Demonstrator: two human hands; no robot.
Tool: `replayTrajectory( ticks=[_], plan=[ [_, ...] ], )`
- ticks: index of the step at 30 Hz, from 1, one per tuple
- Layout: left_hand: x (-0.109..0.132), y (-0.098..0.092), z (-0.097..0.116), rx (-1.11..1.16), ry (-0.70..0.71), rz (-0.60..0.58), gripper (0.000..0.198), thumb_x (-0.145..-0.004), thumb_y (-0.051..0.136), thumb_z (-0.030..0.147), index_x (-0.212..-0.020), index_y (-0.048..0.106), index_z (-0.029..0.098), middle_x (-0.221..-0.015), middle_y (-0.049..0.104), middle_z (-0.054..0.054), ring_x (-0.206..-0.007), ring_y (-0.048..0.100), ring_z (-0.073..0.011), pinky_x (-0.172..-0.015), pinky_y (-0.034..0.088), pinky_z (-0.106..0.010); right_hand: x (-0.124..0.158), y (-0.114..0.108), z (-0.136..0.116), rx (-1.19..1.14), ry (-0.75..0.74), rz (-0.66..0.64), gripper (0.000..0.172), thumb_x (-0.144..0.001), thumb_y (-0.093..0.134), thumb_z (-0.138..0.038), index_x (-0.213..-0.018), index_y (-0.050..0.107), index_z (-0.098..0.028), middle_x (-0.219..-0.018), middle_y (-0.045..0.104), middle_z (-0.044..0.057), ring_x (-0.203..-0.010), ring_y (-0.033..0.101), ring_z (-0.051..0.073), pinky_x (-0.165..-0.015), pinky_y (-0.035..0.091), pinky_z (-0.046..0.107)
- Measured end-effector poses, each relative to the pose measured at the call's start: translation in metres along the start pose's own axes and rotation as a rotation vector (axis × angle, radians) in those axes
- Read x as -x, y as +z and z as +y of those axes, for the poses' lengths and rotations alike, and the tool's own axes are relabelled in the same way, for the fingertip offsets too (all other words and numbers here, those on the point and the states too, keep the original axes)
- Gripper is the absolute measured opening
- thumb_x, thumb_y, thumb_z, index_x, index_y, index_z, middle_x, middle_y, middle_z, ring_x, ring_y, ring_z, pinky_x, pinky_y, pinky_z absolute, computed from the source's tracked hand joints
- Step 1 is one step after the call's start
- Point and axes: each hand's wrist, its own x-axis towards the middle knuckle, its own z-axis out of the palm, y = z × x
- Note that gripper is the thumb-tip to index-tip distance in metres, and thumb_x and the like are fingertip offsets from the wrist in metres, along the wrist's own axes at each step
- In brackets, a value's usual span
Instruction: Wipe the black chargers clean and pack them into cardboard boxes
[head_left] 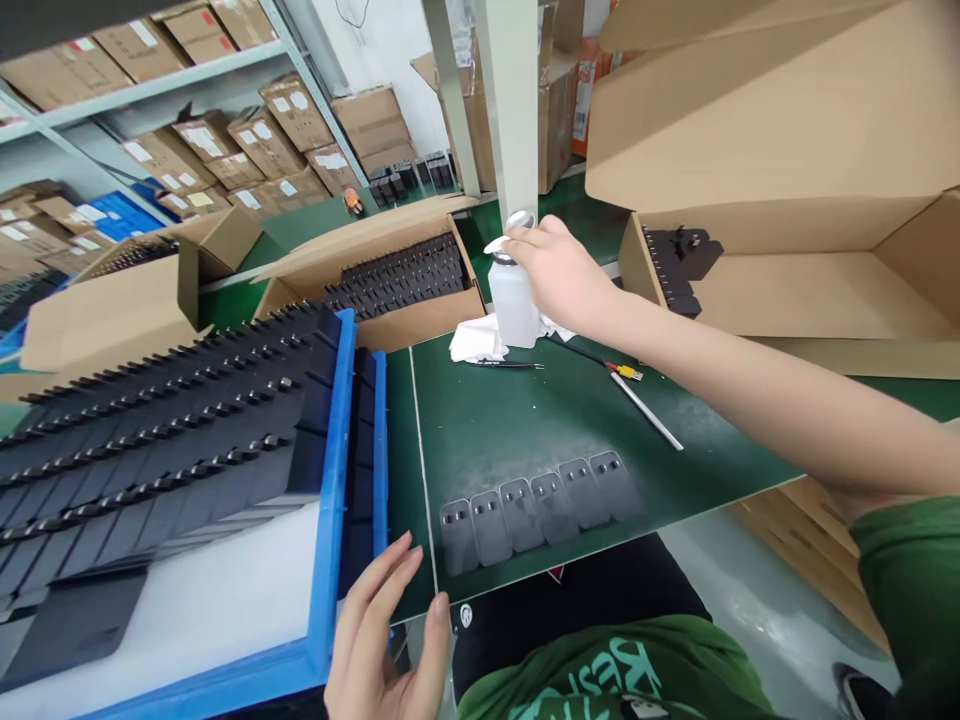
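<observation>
My right hand (559,272) reaches far across the green mat (517,420) and presses a small white cloth (496,244) onto the metal top of a white plastic bottle (514,300); its fingers are closed on the cloth. More white cloth (474,340) lies at the bottle's foot. My left hand (386,630) rests with fingers stretched out against the near corner of a blue tray (330,560) full of black adapters. A row of several grey adapters (536,510) lies face up near the mat's front edge.
Black tweezers (510,365) and a thin silver rod (645,410) lie on the mat. An open carton of black adapters (405,275) stands behind the tray, a large open carton (787,250) at the right, a white post (510,100) behind the bottle, shelves of boxes far left.
</observation>
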Motion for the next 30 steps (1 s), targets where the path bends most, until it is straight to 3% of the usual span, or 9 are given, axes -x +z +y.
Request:
replayTrajectory(
  ticks=[12, 30],
  plan=[
    [-0.0013, 0.0027, 0.0026, -0.001, -0.012, 0.037, 0.02, -0.09, 0.067, 0.032, -0.108, 0.071, 0.024, -0.119, 0.07, -0.006, -0.108, 0.068, -0.0254, -0.085, 0.056, -0.036, 0.0003, 0.0029, 0.0003, 0.002, -0.002, 0.009, 0.054, -0.102, 0.016, -0.012, -0.12, 0.067, -0.01, -0.126, 0.066, 0.014, -0.113, 0.055, 0.029, -0.1, 0.044, 0.05],
    [-0.0003, -0.0026, -0.0023, -0.028, 0.01, -0.034, 0.024, -0.091, 0.066, 0.02, -0.114, 0.068, 0.024, -0.124, 0.066, -0.007, -0.111, 0.064, -0.0247, -0.083, 0.052, -0.036, 0.0014, -0.0035, -0.0082, 0.034, 0.039, -0.017, 0.058, -0.102, 0.013, -0.016, -0.122, 0.067, -0.011, -0.131, 0.065, 0.014, -0.114, 0.054, 0.031, -0.101, 0.045, 0.051]
  ],
)
